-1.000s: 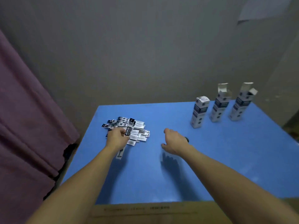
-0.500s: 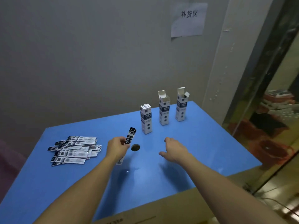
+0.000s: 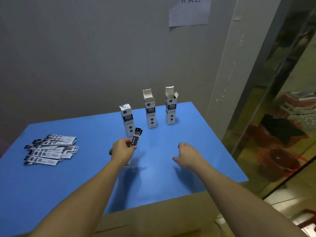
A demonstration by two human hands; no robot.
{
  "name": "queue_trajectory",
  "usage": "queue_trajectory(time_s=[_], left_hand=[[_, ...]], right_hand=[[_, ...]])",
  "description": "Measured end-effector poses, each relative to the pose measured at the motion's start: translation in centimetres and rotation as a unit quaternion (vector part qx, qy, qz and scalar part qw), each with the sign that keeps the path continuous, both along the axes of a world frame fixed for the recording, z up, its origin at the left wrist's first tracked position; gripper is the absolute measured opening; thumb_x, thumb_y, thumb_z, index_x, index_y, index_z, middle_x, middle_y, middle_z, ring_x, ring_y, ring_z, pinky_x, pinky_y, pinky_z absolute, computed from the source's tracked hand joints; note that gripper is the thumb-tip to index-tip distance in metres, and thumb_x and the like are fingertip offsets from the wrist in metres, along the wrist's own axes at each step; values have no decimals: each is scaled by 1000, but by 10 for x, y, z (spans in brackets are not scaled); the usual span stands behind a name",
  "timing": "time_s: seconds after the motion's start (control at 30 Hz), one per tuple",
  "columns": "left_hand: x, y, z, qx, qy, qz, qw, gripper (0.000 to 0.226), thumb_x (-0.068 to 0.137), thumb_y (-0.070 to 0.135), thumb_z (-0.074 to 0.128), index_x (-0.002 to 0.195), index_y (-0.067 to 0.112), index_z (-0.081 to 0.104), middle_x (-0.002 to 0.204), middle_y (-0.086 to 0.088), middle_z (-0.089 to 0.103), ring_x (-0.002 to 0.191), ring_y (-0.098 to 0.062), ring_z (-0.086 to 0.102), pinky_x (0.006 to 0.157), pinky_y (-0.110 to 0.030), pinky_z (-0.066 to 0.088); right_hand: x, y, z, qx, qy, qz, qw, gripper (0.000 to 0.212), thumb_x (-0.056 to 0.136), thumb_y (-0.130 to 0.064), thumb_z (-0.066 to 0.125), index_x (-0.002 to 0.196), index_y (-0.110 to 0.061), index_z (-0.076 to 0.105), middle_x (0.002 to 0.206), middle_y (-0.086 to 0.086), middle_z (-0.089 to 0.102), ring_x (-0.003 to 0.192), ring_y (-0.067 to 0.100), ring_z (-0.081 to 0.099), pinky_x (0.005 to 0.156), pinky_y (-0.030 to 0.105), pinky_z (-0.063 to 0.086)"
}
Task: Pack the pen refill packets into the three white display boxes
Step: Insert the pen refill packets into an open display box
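Observation:
Three white display boxes stand upright near the far edge of the blue table (image 3: 196,168). The left box (image 3: 126,119) has its top closed; the middle box (image 3: 150,111) and the right box (image 3: 171,108) have their flaps up. My left hand (image 3: 123,150) grips a few black-and-white pen refill packets (image 3: 136,138), held upright just in front of the left box. My right hand (image 3: 187,155) hovers over the table with fingers spread and holds nothing. A pile of refill packets (image 3: 49,149) lies at the table's left.
A grey wall stands right behind the boxes, with a paper sign (image 3: 189,11) on it. A reflective glass partition (image 3: 282,108) runs along the right of the table. A small dark spot on the tabletop peeks out beside my left hand.
My view has swung right from the packet pile toward the boxes. My left hand has carried the packets from the pile up to the left box; my right hand moved right with it.

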State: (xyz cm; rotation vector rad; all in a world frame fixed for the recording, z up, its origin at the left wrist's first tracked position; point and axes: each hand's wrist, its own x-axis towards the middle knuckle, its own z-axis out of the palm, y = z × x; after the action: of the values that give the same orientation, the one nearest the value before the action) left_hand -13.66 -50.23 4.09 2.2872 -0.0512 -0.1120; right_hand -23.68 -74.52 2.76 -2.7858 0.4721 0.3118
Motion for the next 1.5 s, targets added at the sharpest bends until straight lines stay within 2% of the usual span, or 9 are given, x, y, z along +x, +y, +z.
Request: queue_trajectory(time_s=[0.13,0.4,0.53,0.63,0.87,1.03,1.13,1.27,1.5], left_hand=[[7,-27,8,-11,-3,0,1000,9,88,13,74,95,20,73,90,2,71,88,-19,64,72,-27,42],[44,-61,-7,-66,-13,4,998,22,87,10,76,78,29,69,84,-2,72,83,-19,67,74,-31,56],[61,-78,-12,-82,-16,0,997,18,87,11,75,80,26,70,81,1,71,80,-16,66,69,-26,54],[73,-86,-10,-93,-19,4,996,18,87,11,75,77,25,71,74,0,69,71,-15,63,70,-34,56],[76,-83,-2,-105,-27,58,992,15,84,9,77,78,22,74,74,-1,71,68,-12,61,71,-36,56],[56,-74,5,-137,-30,145,979,14,86,5,74,82,18,74,71,3,70,63,-14,61,53,-14,47],[43,-71,15,-153,-37,185,970,15,87,1,73,84,16,74,79,-6,74,62,-12,63,56,-15,50],[23,-75,33,-167,-56,210,962,15,88,-4,70,84,9,72,72,-6,66,51,-5,54,51,-11,45],[-7,-73,63,-191,-113,239,945,18,86,-1,75,87,18,74,78,5,75,70,-8,65,67,-25,54]], right_hand=[[22,-15,2,9,-11,13,1000,60,94,-45,60,139,-9,40,138,12,47,127,32,48,102,44,45],[84,-35,1,21,-14,47,999,59,94,-45,60,137,-9,41,137,11,49,126,31,49,101,45,46],[125,-41,6,49,-32,40,998,63,92,-48,62,138,-9,41,139,10,50,126,31,50,101,45,47],[154,-39,9,98,-48,25,994,65,90,-49,66,136,-10,42,134,9,54,121,30,54,98,43,49],[214,-31,15,244,-104,10,964,97,82,-38,81,153,-6,23,155,11,36,139,29,41,108,36,38],[250,-22,23,375,-150,-14,915,106,78,-23,86,156,-13,14,158,8,32,141,29,39,103,33,42],[268,-14,23,419,-171,5,892,95,79,-17,84,152,-19,24,147,1,47,130,27,50,101,38,48],[274,-10,18,425,-166,21,890,53,80,-17,82,121,-21,50,119,2,63,103,23,62,88,47,57],[215,-8,14,454,-188,139,860,53,67,-23,92,109,-23,58,103,-9,69,94,12,67,83,36,57]])
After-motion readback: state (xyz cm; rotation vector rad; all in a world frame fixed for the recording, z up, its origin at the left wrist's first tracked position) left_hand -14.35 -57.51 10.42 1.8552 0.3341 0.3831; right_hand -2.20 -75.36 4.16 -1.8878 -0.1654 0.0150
